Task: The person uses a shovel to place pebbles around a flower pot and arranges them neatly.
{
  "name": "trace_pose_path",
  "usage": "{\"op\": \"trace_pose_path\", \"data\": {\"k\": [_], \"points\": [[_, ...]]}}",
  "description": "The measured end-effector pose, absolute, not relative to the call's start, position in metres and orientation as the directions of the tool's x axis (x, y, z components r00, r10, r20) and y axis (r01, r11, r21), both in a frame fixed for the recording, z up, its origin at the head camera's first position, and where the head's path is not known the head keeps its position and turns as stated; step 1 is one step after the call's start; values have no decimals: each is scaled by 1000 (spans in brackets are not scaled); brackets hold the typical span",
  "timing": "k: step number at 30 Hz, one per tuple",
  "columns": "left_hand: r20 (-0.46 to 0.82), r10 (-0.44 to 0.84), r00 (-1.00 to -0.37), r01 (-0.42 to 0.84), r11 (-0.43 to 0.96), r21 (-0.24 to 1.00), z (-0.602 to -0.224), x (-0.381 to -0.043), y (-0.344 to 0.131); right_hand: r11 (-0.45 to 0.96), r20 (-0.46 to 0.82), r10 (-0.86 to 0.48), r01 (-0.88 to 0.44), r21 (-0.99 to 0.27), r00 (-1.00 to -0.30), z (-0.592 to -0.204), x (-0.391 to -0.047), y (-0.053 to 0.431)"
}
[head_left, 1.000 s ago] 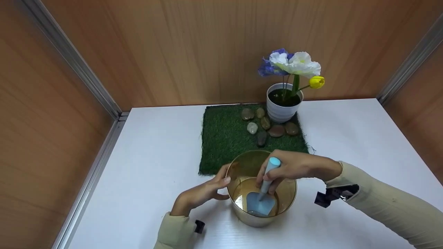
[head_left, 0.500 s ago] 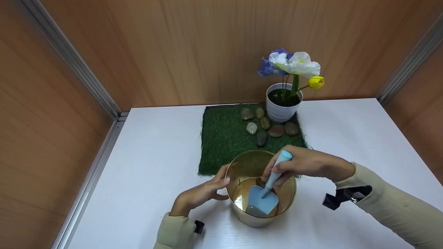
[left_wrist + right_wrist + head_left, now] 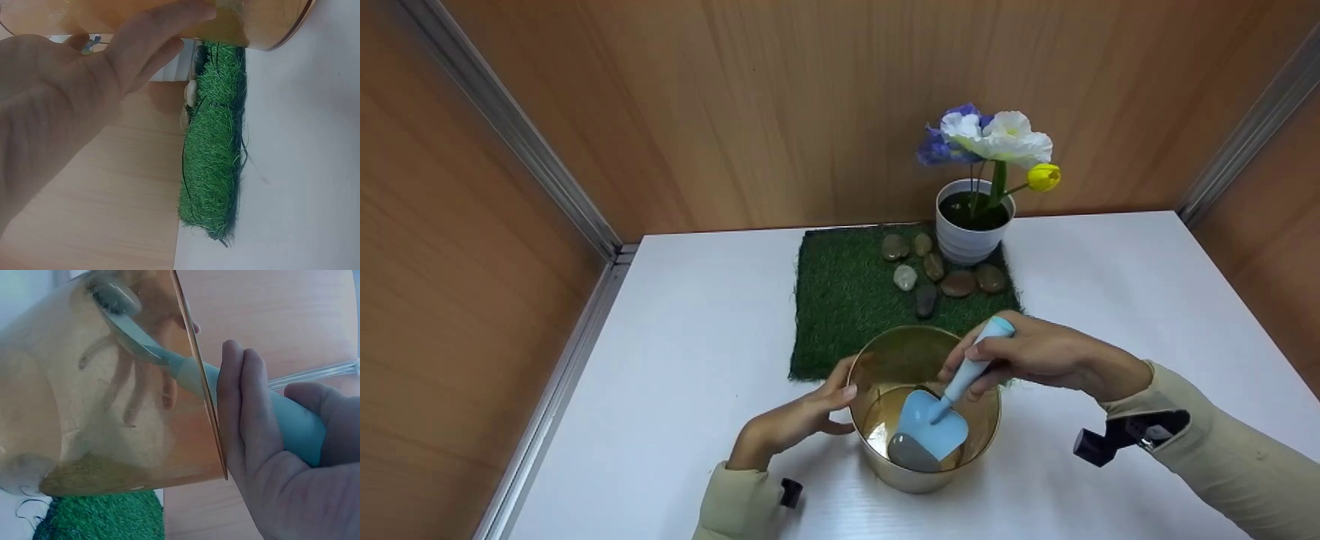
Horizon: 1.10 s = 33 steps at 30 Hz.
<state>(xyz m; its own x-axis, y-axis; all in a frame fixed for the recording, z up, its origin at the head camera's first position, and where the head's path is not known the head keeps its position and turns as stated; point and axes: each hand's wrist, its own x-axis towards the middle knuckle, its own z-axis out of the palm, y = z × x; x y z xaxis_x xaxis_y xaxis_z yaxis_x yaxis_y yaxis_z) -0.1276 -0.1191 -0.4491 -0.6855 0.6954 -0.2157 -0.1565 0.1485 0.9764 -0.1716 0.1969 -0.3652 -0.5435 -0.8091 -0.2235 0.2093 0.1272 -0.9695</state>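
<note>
A pale blue hand shovel (image 3: 936, 420) dips into an amber see-through bucket (image 3: 911, 480), its blade inside and handle slanting up past the rim. My right hand (image 3: 1042, 349) grips the handle above the bucket's right side. A smooth grey stone (image 3: 913, 452) lies at the blade's tip; the right wrist view shows this stone (image 3: 118, 298) against the blade, raised off the bottom. Another stone (image 3: 25, 472) shows dimly through the bucket's wall near its bottom. My left hand (image 3: 802, 420) rests against the bucket's left side, fingers spread along the outer wall and thumb near the rim.
Behind the bucket lies a green artificial-grass mat (image 3: 840, 300) bearing several stones (image 3: 958, 283). On its back right corner stands a white pot (image 3: 971, 244) of blue, white and yellow flowers (image 3: 1012, 139). The white table (image 3: 697, 322) meets a wood-grain wall (image 3: 810, 112) at the back.
My right hand has moved right and slightly up, tilting the shovel's handle rightward. The grey stone, mostly hidden before, now shows at the blade's tip. My left hand and the bucket stay nearly still.
</note>
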Motion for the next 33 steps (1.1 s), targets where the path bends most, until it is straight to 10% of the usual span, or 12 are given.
{"op": "trace_pose_path", "data": {"k": [33], "points": [[-198, 710, -676, -143, 137, 980, -451, -129, -120, -109, -203, -751, 421, -900, -628, -364, -180, 234]]}}
